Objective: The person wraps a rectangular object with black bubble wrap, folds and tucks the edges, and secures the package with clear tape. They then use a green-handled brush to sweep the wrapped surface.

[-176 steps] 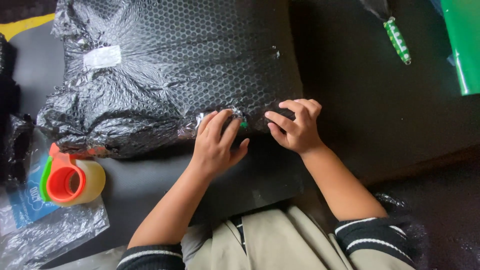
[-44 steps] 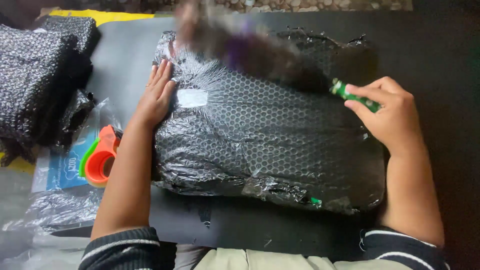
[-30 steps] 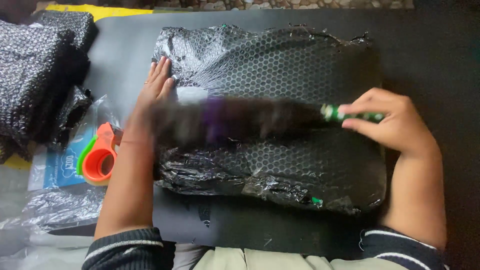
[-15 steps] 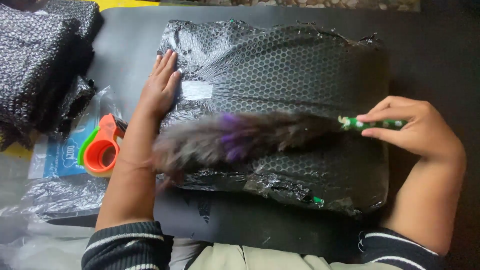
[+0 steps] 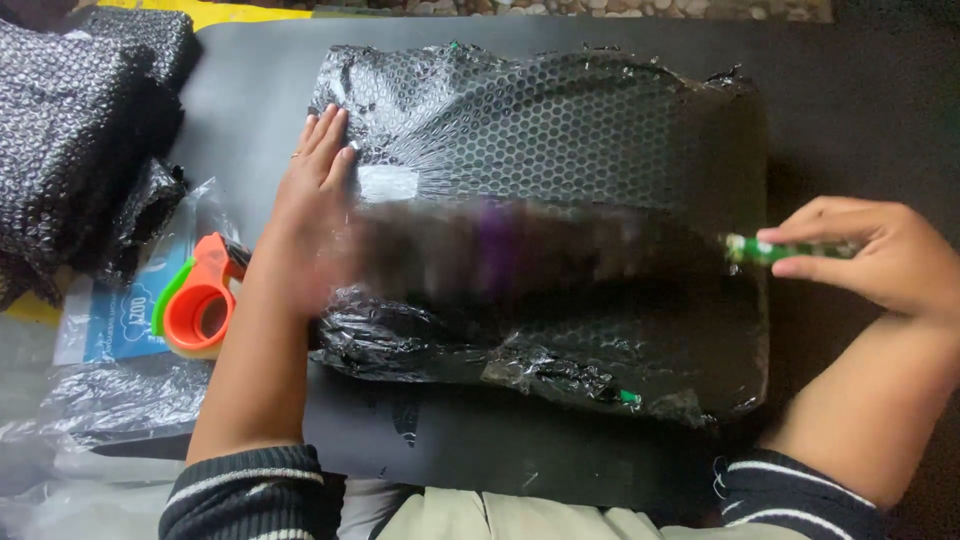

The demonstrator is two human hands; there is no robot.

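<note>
The step in hand looks like dusting: the right hand (image 5: 880, 265) has its fingers pinching the green handle (image 5: 780, 248) of a feather duster (image 5: 520, 250), whose dark, purple-tinged head blurs across the middle of the black bubble-wrapped parcel (image 5: 560, 150) lying on the dark desk (image 5: 850, 90). The left hand (image 5: 310, 210) lies flat, fingers pressed together, on the parcel's left edge by a white label (image 5: 388, 183). An orange tape dispenser (image 5: 198, 310) sits left. Another sweep would call for that steadying hand to hold firm.
</note>
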